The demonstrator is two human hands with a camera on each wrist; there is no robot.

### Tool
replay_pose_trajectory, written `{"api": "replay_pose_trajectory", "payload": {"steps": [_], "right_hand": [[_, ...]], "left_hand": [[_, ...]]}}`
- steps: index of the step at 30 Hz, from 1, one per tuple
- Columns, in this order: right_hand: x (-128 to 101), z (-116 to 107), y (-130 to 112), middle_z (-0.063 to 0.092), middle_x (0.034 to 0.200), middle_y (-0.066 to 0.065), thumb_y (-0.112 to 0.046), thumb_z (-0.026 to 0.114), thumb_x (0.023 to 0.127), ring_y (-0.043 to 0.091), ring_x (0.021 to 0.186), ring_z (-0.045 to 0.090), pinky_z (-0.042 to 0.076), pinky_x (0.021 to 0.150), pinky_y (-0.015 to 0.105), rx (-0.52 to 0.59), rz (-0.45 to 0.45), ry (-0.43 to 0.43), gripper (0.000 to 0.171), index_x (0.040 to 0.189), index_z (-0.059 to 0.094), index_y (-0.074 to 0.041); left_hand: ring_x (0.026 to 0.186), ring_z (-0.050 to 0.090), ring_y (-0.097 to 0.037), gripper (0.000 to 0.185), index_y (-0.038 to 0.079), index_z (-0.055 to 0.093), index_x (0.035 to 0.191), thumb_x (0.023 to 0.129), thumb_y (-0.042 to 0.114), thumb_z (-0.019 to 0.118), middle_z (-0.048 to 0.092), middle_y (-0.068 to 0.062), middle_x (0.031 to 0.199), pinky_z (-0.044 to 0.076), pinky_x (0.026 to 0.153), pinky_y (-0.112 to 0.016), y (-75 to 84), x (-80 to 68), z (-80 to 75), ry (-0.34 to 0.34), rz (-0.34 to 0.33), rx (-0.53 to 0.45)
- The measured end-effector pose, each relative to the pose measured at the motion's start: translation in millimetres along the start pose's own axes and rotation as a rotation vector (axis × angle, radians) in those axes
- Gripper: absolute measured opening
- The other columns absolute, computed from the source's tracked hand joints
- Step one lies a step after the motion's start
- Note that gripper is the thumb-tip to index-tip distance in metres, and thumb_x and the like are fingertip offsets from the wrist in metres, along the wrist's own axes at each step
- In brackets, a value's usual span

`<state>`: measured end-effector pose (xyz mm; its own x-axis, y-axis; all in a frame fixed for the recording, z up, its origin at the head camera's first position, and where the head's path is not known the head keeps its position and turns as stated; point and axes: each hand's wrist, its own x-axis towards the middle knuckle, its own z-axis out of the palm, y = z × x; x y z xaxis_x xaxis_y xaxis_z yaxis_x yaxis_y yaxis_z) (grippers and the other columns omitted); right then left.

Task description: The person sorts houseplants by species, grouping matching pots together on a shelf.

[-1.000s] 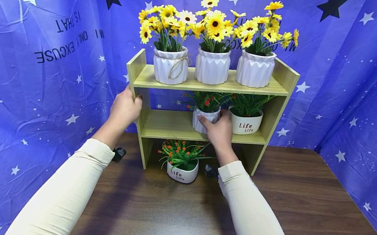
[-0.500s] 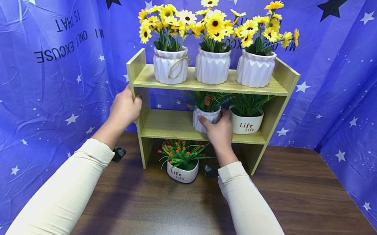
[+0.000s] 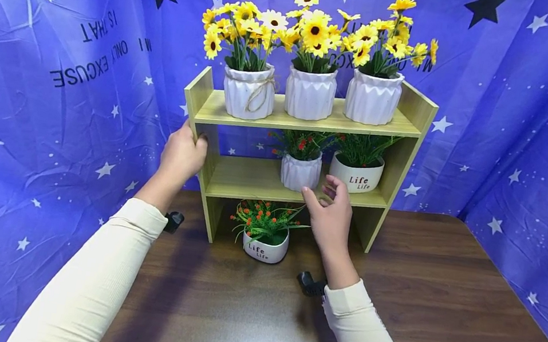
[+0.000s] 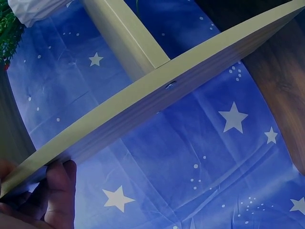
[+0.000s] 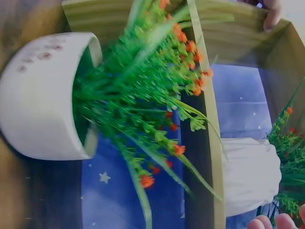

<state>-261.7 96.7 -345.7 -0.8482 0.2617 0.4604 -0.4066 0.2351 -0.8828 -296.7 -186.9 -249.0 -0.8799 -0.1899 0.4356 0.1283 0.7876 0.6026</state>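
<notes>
My left hand [image 3: 183,150] grips the left side panel of a light wooden shelf [image 3: 247,178], thumb on the inner face; the left wrist view shows fingers [image 4: 61,191] curled round that panel's edge. In front of the middle shelf, my right hand [image 3: 331,216] holds nothing, its fingers loosely bent and apart from the pots. Just beyond it stands a white ribbed pot [image 3: 299,173] with a red-flowered plant. To that pot's right is a white pot lettered "Life" [image 3: 356,176] with grassy leaves. Another "Life" pot [image 3: 265,249], orange-flowered, sits on the table beneath the shelf.
Along the top board stand three white pots of yellow flowers: one with twine [image 3: 247,95], a middle one [image 3: 310,96] and a right one [image 3: 373,100]. The brown table [image 3: 244,317] lies in front. A blue starry curtain [image 3: 77,128] hangs behind and at the sides.
My right hand has let go of the white ribbed pot and drawn back toward me. The pot stays on the middle shelf. My left hand keeps its grip on the side panel.
</notes>
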Motion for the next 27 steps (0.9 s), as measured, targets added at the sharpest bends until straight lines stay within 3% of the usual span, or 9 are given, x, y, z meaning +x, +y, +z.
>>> {"api": "replay_pose_trajectory", "payload": {"steps": [5, 13, 27], "right_hand": [[-28, -11, 13, 0.056, 0.129, 0.017, -0.020, 0.077, 0.087, 0.027, 0.116, 0.058, 0.048, 0.093, 0.047, -0.001, -0.008, 0.021, 0.052, 0.129, 0.054, 0.002], [-66, -7, 45, 0.058, 0.127, 0.016, -0.019, 0.080, 0.084, 0.028, 0.114, 0.059, 0.050, 0.091, 0.050, -0.052, 0.099, -0.017, 0.053, 0.127, 0.056, 0.000], [-87, 18, 73, 0.054, 0.132, 0.025, -0.022, 0.080, 0.083, 0.040, 0.117, 0.057, 0.048, 0.095, 0.053, -0.172, 0.184, -0.183, 0.061, 0.130, 0.051, 0.004]], "left_hand": [[0.107, 0.061, -0.049, 0.031, 0.005, 0.052, 0.123, 0.100, 0.024, 0.046, 0.063, -0.027, 0.121, 0.046, 0.081, -0.062, 1.0, 1.1, -0.4, -0.006, 0.003, 0.000], [0.107, 0.060, -0.050, 0.030, 0.005, 0.053, 0.123, 0.100, 0.024, 0.047, 0.063, -0.028, 0.120, 0.046, 0.082, -0.063, 0.0, 2.6, 0.9, -0.006, 0.005, 0.005], [0.107, 0.061, -0.049, 0.031, 0.004, 0.052, 0.124, 0.100, 0.023, 0.047, 0.063, -0.028, 0.119, 0.046, 0.082, -0.062, -2.3, 2.5, 0.7, -0.006, 0.004, 0.008]]}}
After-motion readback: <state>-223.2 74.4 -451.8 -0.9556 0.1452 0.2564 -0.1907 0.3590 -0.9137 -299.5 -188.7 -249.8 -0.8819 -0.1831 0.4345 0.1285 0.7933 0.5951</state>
